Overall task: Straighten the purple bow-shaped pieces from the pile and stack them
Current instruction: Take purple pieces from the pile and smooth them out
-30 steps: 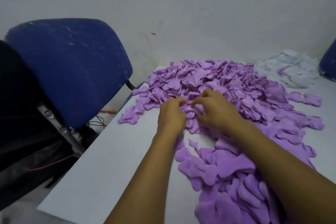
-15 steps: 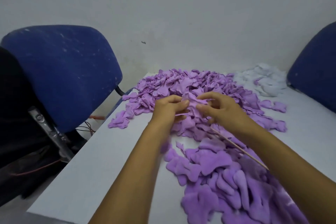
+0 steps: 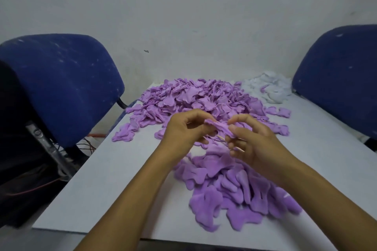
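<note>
A large pile of purple bow-shaped pieces (image 3: 189,98) covers the far middle of the white table (image 3: 106,179). A looser heap of flattened purple pieces (image 3: 230,187) lies near me, under my forearms. Both hands hover above the table between the two heaps. My left hand (image 3: 183,130) pinches one end of a single purple piece (image 3: 219,127), and my right hand (image 3: 251,140) pinches its other end. A thin wooden stick (image 3: 230,144) also runs through my right hand's fingers.
A blue chair (image 3: 59,85) stands close to the table's left edge, with cables on the floor below it. Another blue chair (image 3: 338,75) stands at the right. White stuffing (image 3: 269,87) lies at the table's far right corner. A white wall rises behind.
Both hands have lifted off the far pile and come toward me with one purple piece held between them. The camera view has tilted up and back, showing the right chair.
</note>
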Action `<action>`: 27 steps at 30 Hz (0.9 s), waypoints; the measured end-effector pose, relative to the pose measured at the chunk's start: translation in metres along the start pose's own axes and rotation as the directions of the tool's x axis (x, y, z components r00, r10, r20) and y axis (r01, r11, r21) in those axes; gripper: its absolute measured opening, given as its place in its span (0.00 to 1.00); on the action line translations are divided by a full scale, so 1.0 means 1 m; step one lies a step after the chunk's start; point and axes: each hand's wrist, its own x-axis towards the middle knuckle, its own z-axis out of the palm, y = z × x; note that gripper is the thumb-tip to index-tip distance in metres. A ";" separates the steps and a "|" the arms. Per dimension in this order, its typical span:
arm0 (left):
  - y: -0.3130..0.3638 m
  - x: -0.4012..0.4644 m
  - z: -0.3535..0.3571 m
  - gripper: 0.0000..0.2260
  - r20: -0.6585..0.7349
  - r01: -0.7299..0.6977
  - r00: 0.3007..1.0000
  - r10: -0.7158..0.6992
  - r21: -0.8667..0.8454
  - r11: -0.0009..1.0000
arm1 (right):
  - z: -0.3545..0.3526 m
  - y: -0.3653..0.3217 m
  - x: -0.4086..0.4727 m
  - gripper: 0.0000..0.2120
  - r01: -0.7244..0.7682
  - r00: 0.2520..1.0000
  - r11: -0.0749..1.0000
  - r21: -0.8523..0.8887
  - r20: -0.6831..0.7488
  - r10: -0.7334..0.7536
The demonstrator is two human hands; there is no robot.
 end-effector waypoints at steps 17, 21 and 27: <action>0.002 0.000 0.042 0.07 -0.071 0.158 0.981 -0.180 -0.247 0.956 | -0.008 -0.004 -0.009 0.09 -0.013 0.997 0.988 -0.152 -0.081 0.001; 0.003 0.004 0.046 0.18 -0.199 0.177 0.953 -0.230 -0.251 0.952 | 0.008 0.002 -0.011 0.06 -0.089 0.996 0.984 0.153 0.003 0.089; 0.004 0.002 0.047 0.19 -0.270 0.178 0.928 -0.258 -0.288 0.941 | 0.008 -0.008 -0.017 0.17 -0.272 0.927 0.905 0.326 0.342 0.155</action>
